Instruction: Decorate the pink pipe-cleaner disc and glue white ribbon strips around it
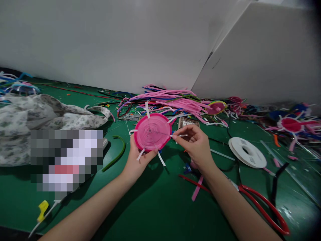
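A round pink disc point(157, 129) with a brighter pink rim is held up over the green table. Several white strips stick out around its edge. My left hand point(139, 157) grips it from below and behind, thumb at the lower rim; its other fingers are partly hidden by the disc. At the disc's right edge, my right hand point(197, 144) pinches a short white strip point(183, 135) between thumb and forefinger. Dark lines run across the disc's face from its centre.
Pink pipe cleaners point(173, 98) lie piled against the grey wall. On the right are a white spool point(247, 152), red-handled scissors point(265, 209) and another pink disc point(292, 124). Left lie a patterned cloth point(50, 112), a green pipe cleaner point(117, 154) and a blurred-out device.
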